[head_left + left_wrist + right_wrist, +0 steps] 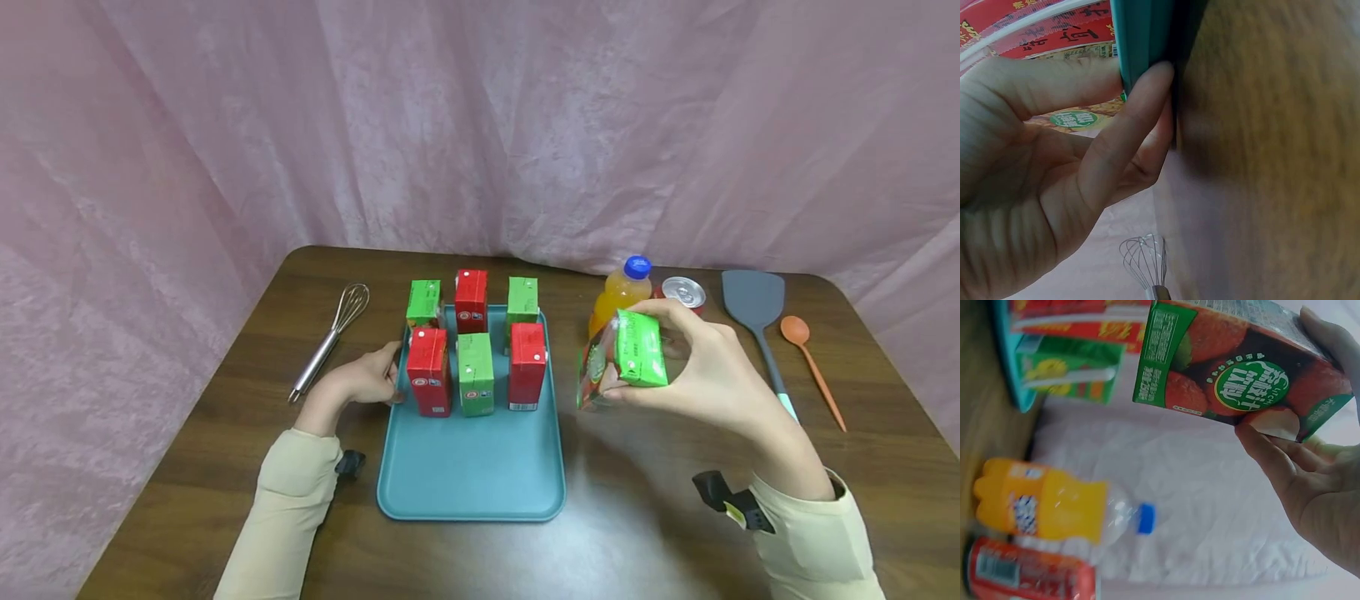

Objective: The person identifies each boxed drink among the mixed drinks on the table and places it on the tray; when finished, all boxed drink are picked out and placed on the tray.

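Note:
My right hand (pixel 720 379) grips a lychee juice carton (pixel 641 350) near its top, thumb on one side and fingers on the other, up in the air right of the tray. Its green top and lychee print show in the right wrist view. At the left rim of the teal tray (pixel 472 467), my left hand (pixel 367 379) pinches the edge between thumb and fingers. Upright on the tray's far half are three red drink cartons, one of them a front red carton (pixel 429 375), and three green ones, including a front green carton (pixel 476 375).
A whisk (pixel 330 342) lies left of the tray. Behind the held carton stand an orange drink bottle (pixel 622 287) with a blue cap and a red can (pixel 684 293). Farther right lie a grey spatula (pixel 753 300) and an orange spoon (pixel 813 362). A pink curtain (pixel 480 125) hangs behind the table.

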Tool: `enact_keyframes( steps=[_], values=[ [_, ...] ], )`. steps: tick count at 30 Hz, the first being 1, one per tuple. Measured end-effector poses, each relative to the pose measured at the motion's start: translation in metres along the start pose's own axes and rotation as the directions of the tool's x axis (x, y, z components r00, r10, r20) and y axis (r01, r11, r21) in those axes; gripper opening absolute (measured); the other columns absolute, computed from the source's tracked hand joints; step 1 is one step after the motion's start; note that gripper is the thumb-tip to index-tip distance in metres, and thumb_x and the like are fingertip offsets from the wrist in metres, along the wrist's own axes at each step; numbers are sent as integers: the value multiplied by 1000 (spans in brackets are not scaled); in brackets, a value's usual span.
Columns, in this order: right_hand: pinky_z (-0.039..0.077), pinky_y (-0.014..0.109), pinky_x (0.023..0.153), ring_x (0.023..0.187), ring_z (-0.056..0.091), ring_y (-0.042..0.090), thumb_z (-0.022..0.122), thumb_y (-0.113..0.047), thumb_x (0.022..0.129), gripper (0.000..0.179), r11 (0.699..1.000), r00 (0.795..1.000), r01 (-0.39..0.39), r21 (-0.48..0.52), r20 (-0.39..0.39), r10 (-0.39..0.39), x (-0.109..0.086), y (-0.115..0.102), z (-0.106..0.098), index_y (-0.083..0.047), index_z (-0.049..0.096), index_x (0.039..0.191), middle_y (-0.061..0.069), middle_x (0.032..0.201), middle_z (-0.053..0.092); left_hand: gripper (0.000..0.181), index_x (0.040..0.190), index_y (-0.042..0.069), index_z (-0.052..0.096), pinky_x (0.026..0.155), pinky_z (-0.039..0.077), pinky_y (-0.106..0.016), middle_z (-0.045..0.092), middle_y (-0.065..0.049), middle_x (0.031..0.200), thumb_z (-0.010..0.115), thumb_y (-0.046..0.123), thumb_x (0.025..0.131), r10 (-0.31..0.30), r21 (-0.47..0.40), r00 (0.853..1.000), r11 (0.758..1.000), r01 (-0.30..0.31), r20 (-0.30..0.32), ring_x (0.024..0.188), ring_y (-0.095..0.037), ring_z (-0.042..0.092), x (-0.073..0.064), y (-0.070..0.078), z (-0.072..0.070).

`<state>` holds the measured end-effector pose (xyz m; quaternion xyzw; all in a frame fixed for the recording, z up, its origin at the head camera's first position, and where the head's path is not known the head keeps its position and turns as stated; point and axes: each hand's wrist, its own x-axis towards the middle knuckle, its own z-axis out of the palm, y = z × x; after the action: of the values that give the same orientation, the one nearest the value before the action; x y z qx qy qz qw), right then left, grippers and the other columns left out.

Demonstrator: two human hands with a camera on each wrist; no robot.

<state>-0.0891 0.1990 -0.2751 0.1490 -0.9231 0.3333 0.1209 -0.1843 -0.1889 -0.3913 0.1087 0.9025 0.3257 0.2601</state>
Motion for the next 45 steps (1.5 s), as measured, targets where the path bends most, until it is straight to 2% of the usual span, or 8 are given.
enact_keyframes(
  steps=[4, 9, 14, 19, 25, 32, 37, 45],
  values=[
    [44, 17, 67, 77, 62, 2, 91, -36, 49, 75, 999, 999, 37, 38, 24, -38, -6, -17, 0, -29, 55, 114, -13, 87, 66, 88, 144, -9, 13, 64, 42, -30, 54, -9, 79, 67, -1, 75, 7, 1, 1000, 1000, -7, 5, 68, -18, 50, 0, 1, 0],
    [49, 18, 73, 85, 66, 5, 90, -34, 54, 73, 984, 994, 64, 169, 78, -78, -9, -38, 14, -23, 54, 116, -8, 96, 66, 88, 144, -8, 13, 63, 42, -30, 54, -10, 79, 67, -1, 75, 0, 5, 1000, 1000, 0, 6, 68, -18, 50, -1, 2, -2],
    [51, 22, 77, 88, 66, 7, 90, -31, 55, 73, 950, 982, 95, 297, 127, -138, -8, -56, 40, -18, 53, 117, -4, 99, 66, 87, 144, -9, 13, 63, 42, -30, 53, -9, 78, 67, -1, 75, 1, 2, 1000, 1000, -1, 5, 68, -18, 50, -2, 2, -2],
    [52, 23, 76, 86, 64, 7, 90, -31, 54, 74, 929, 972, 127, 346, 142, -186, -3, -70, 68, -17, 53, 117, -4, 100, 64, 88, 144, -9, 12, 62, 42, -30, 53, -9, 78, 66, -1, 75, 0, -5, 1000, 1000, 0, 7, 67, -17, 49, -2, 0, -2],
    [51, 22, 76, 85, 63, 3, 89, -32, 57, 72, 906, 954, 95, 412, 223, -201, 4, -84, 101, -19, 51, 117, -7, 97, 63, 88, 144, -9, 11, 61, 41, -30, 53, -9, 77, 66, -1, 75, 6, -5, 1000, 1000, -6, 4, 67, -18, 48, -2, -1, -4],
    [49, 20, 74, 86, 59, 7, 86, -34, 61, 75, 935, 911, 130, 331, 331, -244, 8, -93, 140, -13, 45, 121, -5, 95, 61, 88, 144, -8, 13, 63, 42, -30, 55, -9, 79, 66, 0, 73, 2, -4, 1000, 1000, -2, 6, 68, -18, 50, -2, 3, -4],
    [47, 17, 68, 82, 55, 8, 85, -33, 63, 74, 957, 883, 124, 260, 411, -226, 8, -96, 163, -11, 43, 121, -2, 95, 58, 89, 144, -9, 13, 62, 42, -29, 55, -9, 79, 65, -1, 73, 4, 15, 1000, 1000, -4, 8, 68, -17, 49, -2, 3, -5],
    [48, 17, 68, 84, 56, 9, 85, -30, 64, 73, 962, 881, 82, 260, 433, -192, 12, -97, 174, -10, 42, 120, 0, 99, 57, 87, 144, -9, 13, 61, 42, -29, 55, -10, 80, 63, -3, 73, 11, -5, 1000, 1000, -11, 6, 67, -18, 50, -1, 1, -4]
  ],
)
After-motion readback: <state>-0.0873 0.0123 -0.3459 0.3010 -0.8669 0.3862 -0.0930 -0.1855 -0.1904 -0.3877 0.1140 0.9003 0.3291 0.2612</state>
